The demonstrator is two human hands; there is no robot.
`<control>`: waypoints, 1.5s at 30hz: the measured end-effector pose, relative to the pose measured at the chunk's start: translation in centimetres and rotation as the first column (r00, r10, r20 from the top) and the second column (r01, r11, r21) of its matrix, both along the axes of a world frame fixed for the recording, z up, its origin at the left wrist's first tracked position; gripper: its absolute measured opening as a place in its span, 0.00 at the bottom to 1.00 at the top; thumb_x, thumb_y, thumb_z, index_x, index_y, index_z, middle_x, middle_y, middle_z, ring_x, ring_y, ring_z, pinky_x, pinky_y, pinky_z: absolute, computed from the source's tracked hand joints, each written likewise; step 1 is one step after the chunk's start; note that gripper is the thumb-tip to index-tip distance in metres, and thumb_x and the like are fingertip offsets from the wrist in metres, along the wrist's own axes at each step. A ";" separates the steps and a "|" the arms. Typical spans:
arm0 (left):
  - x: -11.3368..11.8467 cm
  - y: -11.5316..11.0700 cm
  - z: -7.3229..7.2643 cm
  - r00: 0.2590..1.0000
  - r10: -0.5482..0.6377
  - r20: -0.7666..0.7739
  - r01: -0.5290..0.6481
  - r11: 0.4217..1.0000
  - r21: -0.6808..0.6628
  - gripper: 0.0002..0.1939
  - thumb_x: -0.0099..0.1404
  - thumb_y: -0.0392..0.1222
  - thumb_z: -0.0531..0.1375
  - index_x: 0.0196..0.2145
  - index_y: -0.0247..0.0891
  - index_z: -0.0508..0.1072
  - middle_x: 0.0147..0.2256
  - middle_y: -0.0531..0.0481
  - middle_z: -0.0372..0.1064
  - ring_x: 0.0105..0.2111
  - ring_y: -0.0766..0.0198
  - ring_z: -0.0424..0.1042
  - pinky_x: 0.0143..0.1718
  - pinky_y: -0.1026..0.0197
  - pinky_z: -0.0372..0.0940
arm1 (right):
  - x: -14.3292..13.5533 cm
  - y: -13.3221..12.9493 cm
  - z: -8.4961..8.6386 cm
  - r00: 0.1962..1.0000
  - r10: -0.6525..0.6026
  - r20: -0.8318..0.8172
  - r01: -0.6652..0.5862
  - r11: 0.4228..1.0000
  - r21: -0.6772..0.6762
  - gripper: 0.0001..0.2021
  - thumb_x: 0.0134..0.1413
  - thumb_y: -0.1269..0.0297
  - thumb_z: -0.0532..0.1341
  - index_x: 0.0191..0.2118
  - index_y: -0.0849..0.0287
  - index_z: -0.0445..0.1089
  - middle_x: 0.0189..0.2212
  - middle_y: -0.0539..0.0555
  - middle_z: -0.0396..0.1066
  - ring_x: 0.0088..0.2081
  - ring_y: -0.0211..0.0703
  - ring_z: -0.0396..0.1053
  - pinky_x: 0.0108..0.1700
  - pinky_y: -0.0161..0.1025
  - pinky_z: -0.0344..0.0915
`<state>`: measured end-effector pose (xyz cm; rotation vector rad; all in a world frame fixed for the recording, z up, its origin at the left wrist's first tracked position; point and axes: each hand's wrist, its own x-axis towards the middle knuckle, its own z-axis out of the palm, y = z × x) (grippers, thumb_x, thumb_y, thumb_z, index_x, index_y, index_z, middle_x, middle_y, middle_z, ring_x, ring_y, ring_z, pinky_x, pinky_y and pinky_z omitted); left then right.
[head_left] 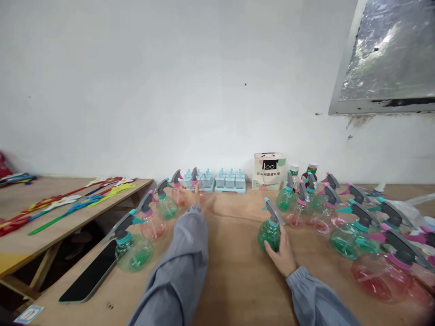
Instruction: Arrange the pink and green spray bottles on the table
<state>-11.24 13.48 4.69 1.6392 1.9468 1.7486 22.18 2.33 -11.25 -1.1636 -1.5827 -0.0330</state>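
Observation:
At the far end of the left row, my left hand [192,195] reaches out and closes round a pink spray bottle [194,175] with a grey and pink head. Its fingertips are partly hidden. Beside it stand another pink spray bottle [176,194] and a green one [166,206]. My right hand [283,256] is wrapped round the lower body of a green spray bottle [268,235], which stands upright on the table with its nozzle to the left. Nearer on the left are a pink bottle [153,225] and a large clear green bottle [134,253].
Several more spray bottles [356,237] crowd the right side of the table [234,271]. A phone [90,274] lies front left. Blue popsicle moulds [230,182] and a paper bag [269,172] line the wall. A second table [20,246] bears colourful hand-shaped sticks [78,208].

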 end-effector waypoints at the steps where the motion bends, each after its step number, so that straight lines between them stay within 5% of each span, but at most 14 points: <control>1: 0.5 -0.4 -0.3 0.999 0.020 0.043 -0.021 0.999 0.033 0.16 0.75 0.47 0.38 0.43 0.34 0.59 0.44 0.41 0.63 0.53 0.52 0.59 0.51 0.49 0.56 | -0.2 -0.1 0.0 1.000 0.013 0.008 -0.013 1.000 -0.003 0.37 0.59 0.51 0.57 0.68 0.59 0.43 0.58 0.66 0.61 0.59 0.59 0.63 0.57 0.58 0.64; 4: 2.9 -2.2 -1.8 0.988 -0.058 0.143 0.041 0.992 0.121 0.22 0.75 0.49 0.35 0.52 0.32 0.56 0.50 0.38 0.61 0.51 0.56 0.62 0.52 0.51 0.57 | -1.3 -0.5 0.2 0.997 0.072 0.025 -0.072 0.997 0.002 0.36 0.61 0.54 0.56 0.69 0.59 0.42 0.60 0.65 0.58 0.61 0.58 0.60 0.59 0.57 0.62; 7: 6.8 -4.7 -3.9 0.932 -0.347 0.109 0.332 0.934 0.131 0.29 0.68 0.63 0.48 0.53 0.36 0.61 0.51 0.40 0.64 0.45 0.58 0.69 0.48 0.55 0.63 | -2.8 -1.0 0.7 0.989 0.134 0.057 -0.134 0.991 0.003 0.36 0.61 0.55 0.57 0.69 0.56 0.41 0.61 0.64 0.57 0.62 0.57 0.59 0.60 0.56 0.62; 8: 8.2 -5.5 -4.5 0.870 -0.486 0.087 0.475 0.872 0.122 0.34 0.63 0.67 0.53 0.55 0.39 0.62 0.52 0.40 0.65 0.46 0.57 0.70 0.48 0.54 0.64 | -3.3 -1.1 0.9 0.986 0.147 0.072 -0.148 0.989 0.002 0.36 0.61 0.56 0.57 0.69 0.56 0.40 0.61 0.64 0.57 0.62 0.56 0.59 0.60 0.56 0.62; 10: 10.7 -7.2 -5.4 0.625 -0.773 0.110 0.763 0.634 0.122 0.50 0.52 0.68 0.64 0.64 0.41 0.54 0.61 0.35 0.56 0.57 0.48 0.63 0.56 0.49 0.60 | -4.2 -1.1 1.1 0.979 0.171 0.111 -0.173 0.985 0.006 0.37 0.61 0.56 0.57 0.70 0.56 0.39 0.60 0.64 0.58 0.62 0.56 0.60 0.59 0.56 0.64; 12: 12.4 -8.5 -5.8 0.531 -0.825 0.193 0.826 0.555 0.102 0.59 0.47 0.65 0.69 0.67 0.44 0.45 0.65 0.34 0.49 0.63 0.44 0.55 0.61 0.44 0.54 | -4.9 -1.1 1.2 0.968 0.198 0.153 -0.203 0.979 0.015 0.38 0.61 0.56 0.57 0.70 0.56 0.37 0.60 0.65 0.58 0.61 0.57 0.61 0.58 0.55 0.65; 16: 13.0 -10.1 -5.6 0.546 -0.793 0.271 0.813 0.580 0.060 0.60 0.43 0.55 0.74 0.67 0.46 0.47 0.63 0.37 0.53 0.63 0.43 0.55 0.63 0.39 0.51 | -5.2 -1.0 1.3 0.945 0.248 0.211 -0.259 0.966 0.022 0.39 0.60 0.57 0.58 0.70 0.55 0.38 0.59 0.65 0.60 0.59 0.57 0.63 0.56 0.55 0.67; 19: 13.0 -10.8 -5.9 0.634 -0.748 0.196 0.754 0.654 0.059 0.58 0.40 0.48 0.76 0.65 0.43 0.54 0.63 0.38 0.54 0.65 0.42 0.50 0.66 0.40 0.45 | -5.1 -1.0 1.4 0.940 0.266 0.213 -0.274 0.962 0.006 0.37 0.59 0.55 0.59 0.69 0.54 0.42 0.57 0.64 0.62 0.58 0.56 0.65 0.56 0.54 0.67; 25: 14.6 -11.3 -7.3 0.680 -0.655 0.328 0.655 0.745 0.130 0.40 0.55 0.41 0.66 0.63 0.40 0.56 0.57 0.39 0.61 0.55 0.54 0.66 0.58 0.51 0.59 | -3.7 -0.6 2.1 0.942 0.213 0.258 -0.227 0.973 0.028 0.36 0.59 0.49 0.58 0.68 0.57 0.48 0.58 0.65 0.60 0.58 0.58 0.63 0.57 0.56 0.65; 28: 14.5 -10.9 -7.2 0.706 -0.581 0.405 0.564 0.807 0.173 0.32 0.54 0.37 0.64 0.57 0.39 0.64 0.54 0.42 0.65 0.48 0.59 0.70 0.54 0.55 0.61 | -0.8 0.6 3.4 0.994 0.018 0.108 -0.041 0.977 0.211 0.34 0.61 0.53 0.55 0.68 0.58 0.45 0.60 0.65 0.57 0.61 0.57 0.58 0.60 0.60 0.59; 33: 13.2 -10.0 -6.4 0.710 -0.515 0.480 0.478 0.854 0.208 0.26 0.51 0.34 0.64 0.49 0.40 0.71 0.42 0.48 0.72 0.39 0.63 0.71 0.47 0.58 0.65 | 5.6 3.2 5.1 0.922 -0.360 -0.140 0.385 0.822 0.421 0.37 0.57 0.53 0.61 0.65 0.64 0.47 0.58 0.69 0.55 0.62 0.60 0.54 0.60 0.64 0.54; 37: 12.6 -10.1 -5.7 0.642 -0.556 0.528 0.521 0.821 0.231 0.24 0.50 0.38 0.68 0.47 0.41 0.72 0.44 0.47 0.73 0.34 0.65 0.72 0.41 0.59 0.67 | 7.8 4.9 4.4 0.868 -0.465 -0.176 0.497 0.800 0.338 0.41 0.54 0.47 0.62 0.63 0.68 0.47 0.58 0.73 0.54 0.62 0.64 0.53 0.60 0.65 0.53; 41: 12.2 -10.8 -5.1 0.506 -0.662 0.553 0.665 0.708 0.239 0.25 0.50 0.46 0.70 0.45 0.40 0.72 0.51 0.43 0.70 0.32 0.66 0.74 0.38 0.60 0.69 | 8.0 6.2 3.3 0.839 -0.507 -0.199 0.543 0.805 0.238 0.46 0.50 0.38 0.60 0.63 0.71 0.48 0.58 0.76 0.55 0.61 0.66 0.53 0.59 0.65 0.53; 45: 11.9 -11.5 -4.4 0.356 -0.715 0.601 0.752 0.602 0.270 0.28 0.49 0.50 0.71 0.46 0.38 0.71 0.48 0.43 0.73 0.28 0.65 0.75 0.36 0.58 0.70 | 8.2 7.0 2.5 0.834 -0.503 -0.226 0.536 0.835 0.123 0.52 0.46 0.31 0.57 0.63 0.75 0.50 0.56 0.78 0.57 0.59 0.69 0.56 0.58 0.65 0.54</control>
